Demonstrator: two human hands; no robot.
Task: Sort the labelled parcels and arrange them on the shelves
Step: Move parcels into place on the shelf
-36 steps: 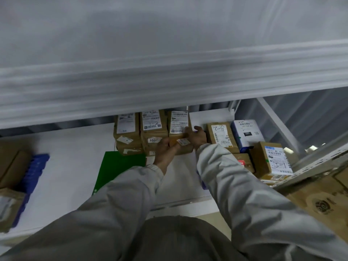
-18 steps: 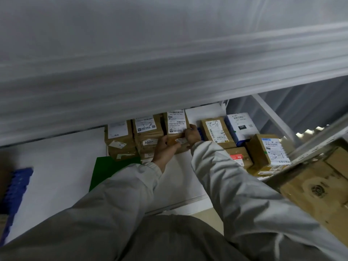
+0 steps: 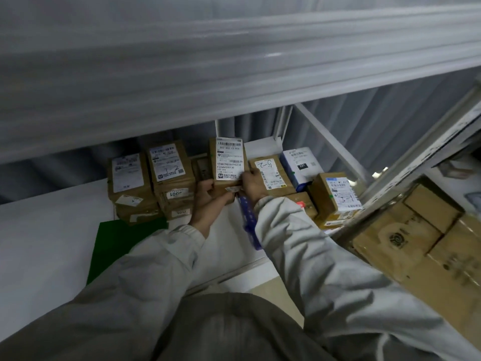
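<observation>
White shelf (image 3: 46, 230) under a blurred upper shelf edge (image 3: 234, 61). One green sheet (image 3: 122, 246) lies flat on it. Brown parcels: two stacks at left (image 3: 130, 188) (image 3: 173, 178), maybe two or three boxes each, hard to count. One held parcel (image 3: 229, 162) between those stacks and three brown boxes (image 3: 270, 173) plus one white-blue box (image 3: 302, 165). Left hand (image 3: 208, 196) grips its lower left corner, right hand (image 3: 253, 182) grips its right edge.
</observation>
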